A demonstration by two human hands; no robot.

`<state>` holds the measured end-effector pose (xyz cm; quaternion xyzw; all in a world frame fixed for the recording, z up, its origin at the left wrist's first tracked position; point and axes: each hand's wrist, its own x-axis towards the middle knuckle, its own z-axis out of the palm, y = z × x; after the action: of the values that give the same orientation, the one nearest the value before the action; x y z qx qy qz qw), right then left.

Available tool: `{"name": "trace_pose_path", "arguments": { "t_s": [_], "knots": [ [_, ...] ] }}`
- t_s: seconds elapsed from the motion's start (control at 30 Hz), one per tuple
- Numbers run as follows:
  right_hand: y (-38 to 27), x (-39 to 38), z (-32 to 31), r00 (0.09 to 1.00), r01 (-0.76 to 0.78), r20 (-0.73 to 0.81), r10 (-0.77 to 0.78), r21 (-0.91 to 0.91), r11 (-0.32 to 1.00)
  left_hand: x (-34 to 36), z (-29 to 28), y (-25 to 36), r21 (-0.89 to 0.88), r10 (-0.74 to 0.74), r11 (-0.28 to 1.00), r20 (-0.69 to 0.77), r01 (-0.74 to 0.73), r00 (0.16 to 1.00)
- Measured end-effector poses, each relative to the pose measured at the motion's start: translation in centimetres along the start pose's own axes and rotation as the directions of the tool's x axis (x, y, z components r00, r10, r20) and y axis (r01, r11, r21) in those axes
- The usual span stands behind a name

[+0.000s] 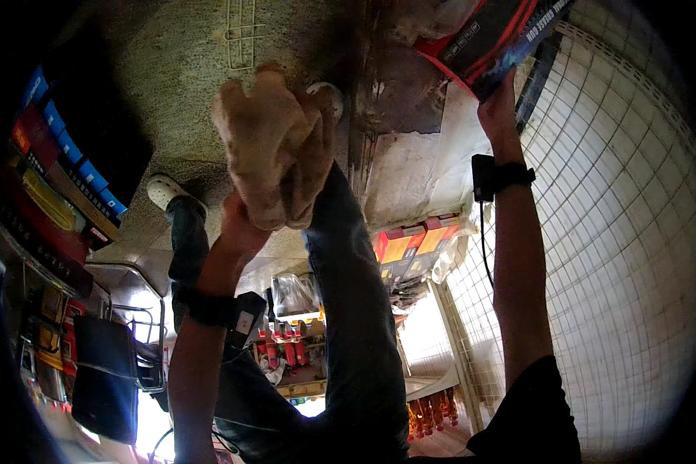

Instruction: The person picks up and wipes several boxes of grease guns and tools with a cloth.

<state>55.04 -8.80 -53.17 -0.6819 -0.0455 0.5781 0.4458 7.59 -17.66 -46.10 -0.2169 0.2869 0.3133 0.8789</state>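
Observation:
A crumpled beige cloth (274,147) is bunched in my left hand (243,220), raised in front of my legs. Most of the fingers of that hand are hidden by the cloth's folds. At the upper right, my right hand (499,108) grips the lower edge of a black and red printed box (487,46), its fingers partly behind the cardboard. The box is tilted and runs out of the top of the view. A dark strap with a small black device sits on each wrist.
A white wire-grid wall (611,232) rises close on the right. Blue boxes (69,143) and other packages are stacked at left, above a black chair (104,379). Red-orange boxes (417,243) stand beside my leg. A wire rack (241,35) lies at the top.

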Motion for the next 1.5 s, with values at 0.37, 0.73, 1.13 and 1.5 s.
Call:
{"name": "trace_pose_path", "arguments": {
  "t_s": [0.37, 0.73, 1.13, 1.5],
  "knots": [
    [1.3, -2.6, 7.4, 0.999, -0.032, 0.021, 0.029, 0.182, 0.983, 1.3, 3.7, -0.1, -0.126, 0.004, 0.992, 0.064, 0.004, 0.998],
    [1.3, -0.4, 9.2, 0.994, -0.033, -0.092, 0.054, 0.217, 0.976, 1.0, 5.2, 2.0, 0.403, -0.004, 0.909, -0.247, 0.107, 0.969],
    [-1.9, -2.1, 8.6, 0.984, -0.057, 0.176, 0.0, 0.318, 0.946, -1.1, 3.4, 3.1, 0.308, -0.012, 0.95, -0.137, 0.054, 0.991],
    [-6.0, -7.5, 11.0, 0.996, 0.037, 0.072, -0.059, 0.271, 0.962, -5.9, 6.8, 3.6, 0.992, 0.219, 0.04, -0.123, 0.117, 0.968]
  ]
}}
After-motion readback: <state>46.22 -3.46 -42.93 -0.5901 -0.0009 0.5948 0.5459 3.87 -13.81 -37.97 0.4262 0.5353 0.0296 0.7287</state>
